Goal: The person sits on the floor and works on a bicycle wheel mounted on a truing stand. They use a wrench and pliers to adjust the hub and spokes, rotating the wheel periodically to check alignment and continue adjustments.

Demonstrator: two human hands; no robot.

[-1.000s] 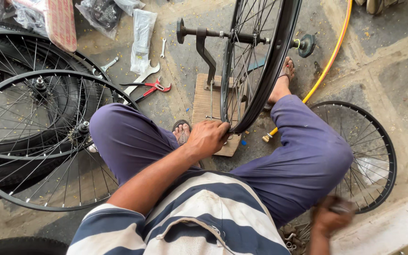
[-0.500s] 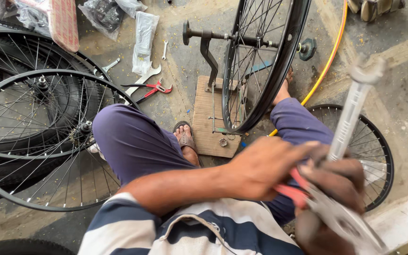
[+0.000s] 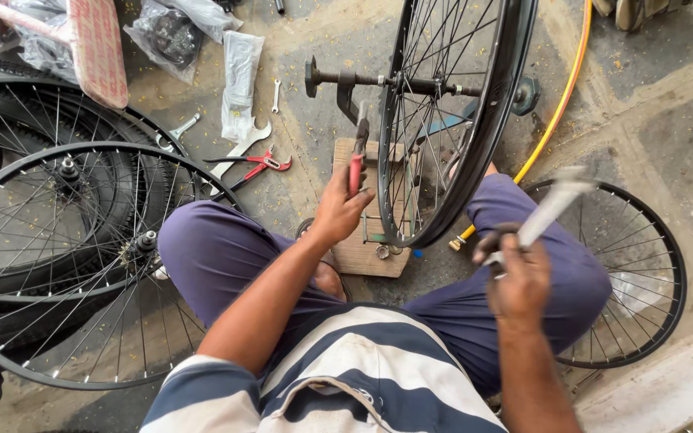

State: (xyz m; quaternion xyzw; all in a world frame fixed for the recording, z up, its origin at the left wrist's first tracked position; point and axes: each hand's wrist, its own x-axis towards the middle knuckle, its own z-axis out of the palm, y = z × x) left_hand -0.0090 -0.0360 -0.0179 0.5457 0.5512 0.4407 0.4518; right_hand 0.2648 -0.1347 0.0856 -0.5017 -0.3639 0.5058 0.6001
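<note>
Standing upright on an axle stand [image 3: 346, 84], the big black wheel [image 3: 451, 120] fills the middle of the scene. Left of the wheel lie more spoked wheels [image 3: 66, 265]; right of it, another rim [image 3: 635, 273] lies flat. Just left of the wheel, the left hand [image 3: 337, 212] has its fingers clamped on red-handled pliers [image 3: 358, 156]. Right of and below the wheel, the right hand [image 3: 519, 281] grips a blurred metal wrench [image 3: 551, 208].
</note>
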